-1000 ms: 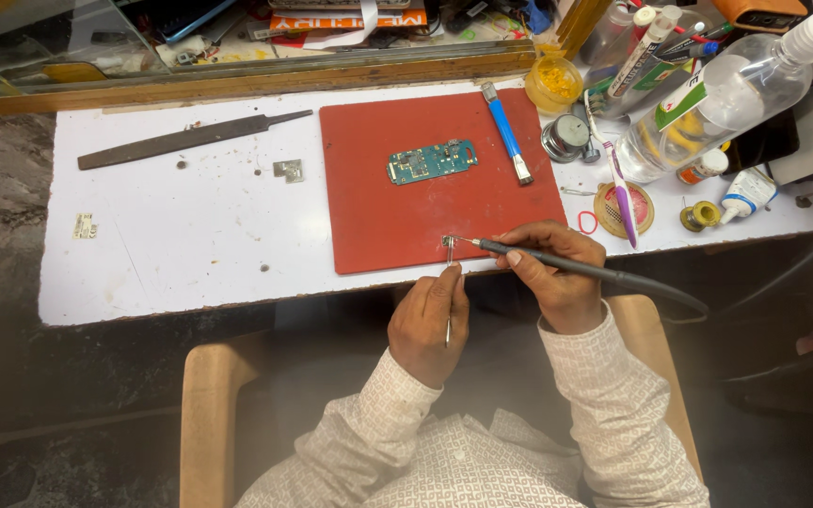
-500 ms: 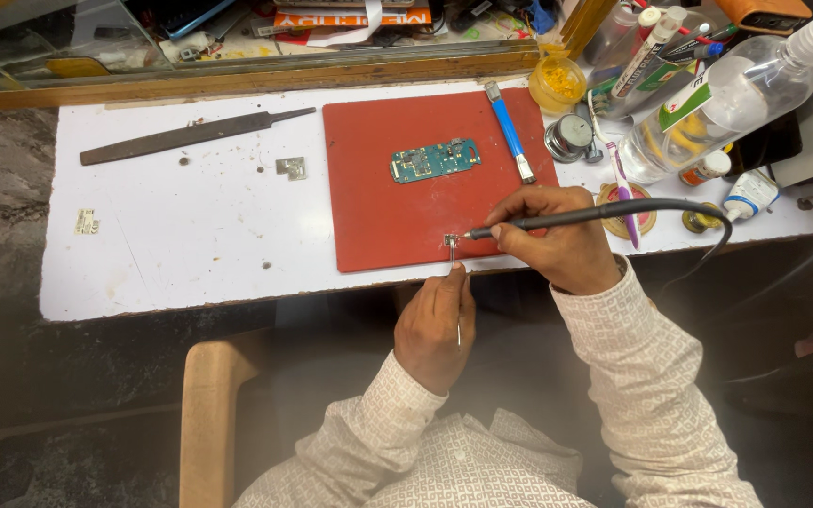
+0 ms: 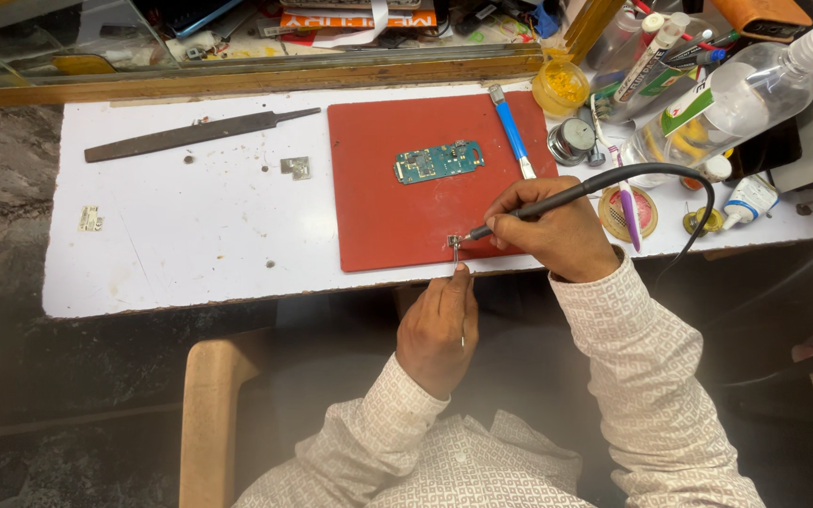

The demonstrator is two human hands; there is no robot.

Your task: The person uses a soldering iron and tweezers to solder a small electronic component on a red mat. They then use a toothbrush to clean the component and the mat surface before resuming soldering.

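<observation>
Red rectangular work mat (image 3: 397,202) reaches the white table's (image 3: 190,235) near edge; bare tabletop lies left. Right hand (image 3: 552,230) grips a black corded soldering iron (image 3: 557,199), left hand (image 3: 439,325) pinches thin tweezers (image 3: 456,252) on a small metal part (image 3: 454,241). Yellow round jar (image 3: 562,87) holds yellow paste.

I see a clear spray bottle (image 3: 741,94) at the table's right, wearing a green, white and orange label (image 3: 684,111); an orange package (image 3: 358,19) lies behind the glass.

Small silvery metal part (image 3: 454,242) on the red mat's (image 3: 378,188) near edge, black corded soldering iron (image 3: 557,199) tip touching it.
</observation>
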